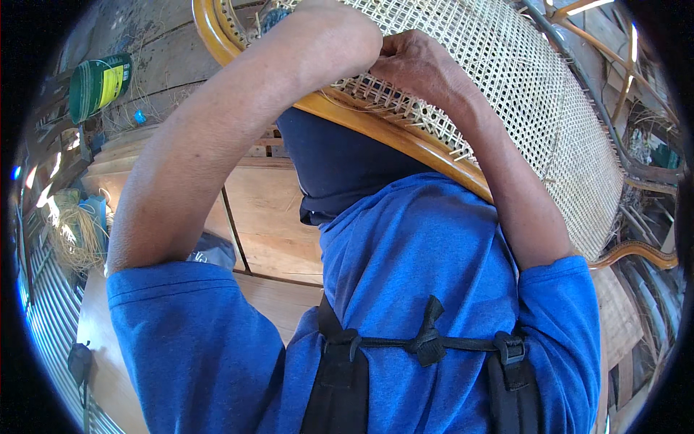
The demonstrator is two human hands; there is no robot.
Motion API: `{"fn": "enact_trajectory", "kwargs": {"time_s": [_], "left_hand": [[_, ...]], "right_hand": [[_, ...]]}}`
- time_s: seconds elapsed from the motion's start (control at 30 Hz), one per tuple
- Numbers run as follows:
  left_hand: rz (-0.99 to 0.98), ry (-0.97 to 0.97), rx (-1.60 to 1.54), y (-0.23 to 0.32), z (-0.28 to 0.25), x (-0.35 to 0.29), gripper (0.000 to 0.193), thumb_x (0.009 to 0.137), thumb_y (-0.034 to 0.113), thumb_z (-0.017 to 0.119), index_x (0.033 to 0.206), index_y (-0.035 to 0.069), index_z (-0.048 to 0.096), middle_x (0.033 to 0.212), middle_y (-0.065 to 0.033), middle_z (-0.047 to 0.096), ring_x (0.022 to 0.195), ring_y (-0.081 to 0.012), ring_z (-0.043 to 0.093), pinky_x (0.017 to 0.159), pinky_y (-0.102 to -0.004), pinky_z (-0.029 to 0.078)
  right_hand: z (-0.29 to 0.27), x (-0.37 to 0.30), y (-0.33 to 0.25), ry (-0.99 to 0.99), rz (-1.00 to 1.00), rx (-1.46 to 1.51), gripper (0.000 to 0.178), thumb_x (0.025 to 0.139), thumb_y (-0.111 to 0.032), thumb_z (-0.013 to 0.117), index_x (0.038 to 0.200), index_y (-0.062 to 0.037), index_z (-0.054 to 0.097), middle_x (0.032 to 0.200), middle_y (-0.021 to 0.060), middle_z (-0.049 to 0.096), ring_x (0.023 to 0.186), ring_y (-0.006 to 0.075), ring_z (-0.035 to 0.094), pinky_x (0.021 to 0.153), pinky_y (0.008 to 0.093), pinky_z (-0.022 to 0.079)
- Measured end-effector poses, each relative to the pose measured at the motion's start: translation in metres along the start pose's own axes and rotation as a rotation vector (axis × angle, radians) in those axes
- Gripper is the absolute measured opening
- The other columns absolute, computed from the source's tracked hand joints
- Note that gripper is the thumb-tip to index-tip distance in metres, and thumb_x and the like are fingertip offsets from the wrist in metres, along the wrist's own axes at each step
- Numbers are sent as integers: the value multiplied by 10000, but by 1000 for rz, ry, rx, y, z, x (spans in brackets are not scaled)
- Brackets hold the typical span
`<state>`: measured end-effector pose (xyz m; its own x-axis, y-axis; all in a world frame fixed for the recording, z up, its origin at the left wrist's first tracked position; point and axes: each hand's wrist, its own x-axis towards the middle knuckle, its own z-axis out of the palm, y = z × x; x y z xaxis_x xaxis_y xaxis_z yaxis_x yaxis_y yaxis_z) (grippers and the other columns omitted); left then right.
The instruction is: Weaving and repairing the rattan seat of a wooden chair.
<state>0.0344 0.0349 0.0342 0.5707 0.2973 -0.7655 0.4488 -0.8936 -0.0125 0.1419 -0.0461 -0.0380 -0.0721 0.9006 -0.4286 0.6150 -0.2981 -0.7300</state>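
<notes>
Cream woven cane panel [520, 94]: before me, likely light, springy, brittle-ended.
Glossy honey-brown wooden frame [405, 137]: likely stiff, best hold.
Left hand [350, 36], right hand [419, 65]: close together over cane; pinch hidden, cannot tell.

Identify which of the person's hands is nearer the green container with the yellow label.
The left hand; the right hand, over the woven cane, sits farther to the picture's right, away from the green container.
</notes>
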Motion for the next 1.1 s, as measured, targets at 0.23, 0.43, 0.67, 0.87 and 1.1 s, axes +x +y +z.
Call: {"fn": "enact_trajectory", "kwargs": {"time_s": [0.23,0.43,0.67,0.87,1.1], "left_hand": [[-116,125,-98,-7,25,-3,195,783,133,561,842,-9,682,806,-199,661,777,-329,667,683,-439,536],[-99,164,-175,-10,29,0,250,788,198,569,861,-19,670,814,-203,660,776,-342,663,700,-442,537],[-214,238,-58,-5,7,-32,191,752,178,587,787,21,688,786,-175,663,764,-318,661,680,-408,522],[-237,314,-108,-22,48,-47,250,791,227,555,791,-1,659,764,-205,642,719,-360,644,687,-448,524],[-322,399,-99,-8,37,-59,262,822,237,548,755,7,654,731,-193,632,698,-352,636,666,-453,508]], "right_hand": [[-8,3,2,-75,-40,-27,225,793,-216,576,835,-21,680,575,49,552,568,96,503,555,300,445],[8,5,4,108,-209,-180,222,830,-224,583,794,-12,638,615,135,600,590,251,602,612,347,483],[16,11,23,220,-632,-351,186,872,-248,588,1009,-129,629,1000,52,580,975,267,581,817,374,509],[15,20,24,239,-719,-280,149,841,-197,629,893,-60,602,879,74,577,873,260,601,746,354,519],[16,11,-2,58,-472,123,210,900,-203,602,1044,-65,670,853,77,693,736,131,627,717,283,505]]}}
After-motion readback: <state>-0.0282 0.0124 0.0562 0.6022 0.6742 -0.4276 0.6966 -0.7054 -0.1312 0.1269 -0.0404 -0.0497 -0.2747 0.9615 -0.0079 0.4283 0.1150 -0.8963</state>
